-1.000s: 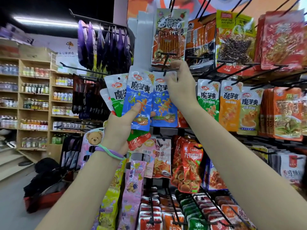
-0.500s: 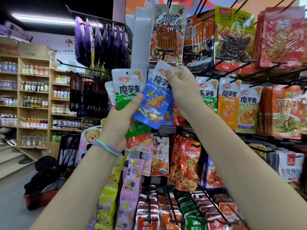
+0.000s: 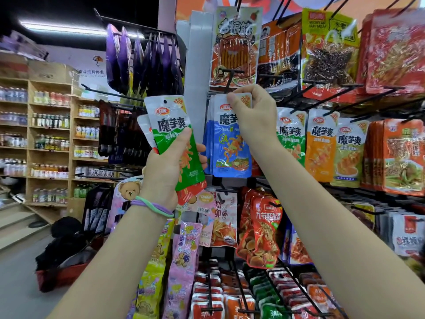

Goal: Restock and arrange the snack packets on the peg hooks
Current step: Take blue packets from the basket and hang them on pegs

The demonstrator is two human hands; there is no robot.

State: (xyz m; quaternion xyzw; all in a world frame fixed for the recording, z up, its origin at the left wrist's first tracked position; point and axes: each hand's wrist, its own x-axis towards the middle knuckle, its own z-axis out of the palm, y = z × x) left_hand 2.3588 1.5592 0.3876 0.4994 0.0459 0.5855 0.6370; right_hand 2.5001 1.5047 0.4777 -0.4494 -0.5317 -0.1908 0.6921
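Blue packet [image 3: 231, 143] pinched at its top by right hand [image 3: 254, 113]; left hand [image 3: 169, 166] grips green packets [image 3: 178, 143].

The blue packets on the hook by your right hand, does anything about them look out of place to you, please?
Nothing stands out. The blue packets hang straight under the peg hook, the right hand pinching the front one's top edge. The left hand grips a green packet with others behind.

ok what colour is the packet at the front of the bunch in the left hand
Green below, white at the top, on the front packet gripped by the left hand; the head view shows it.
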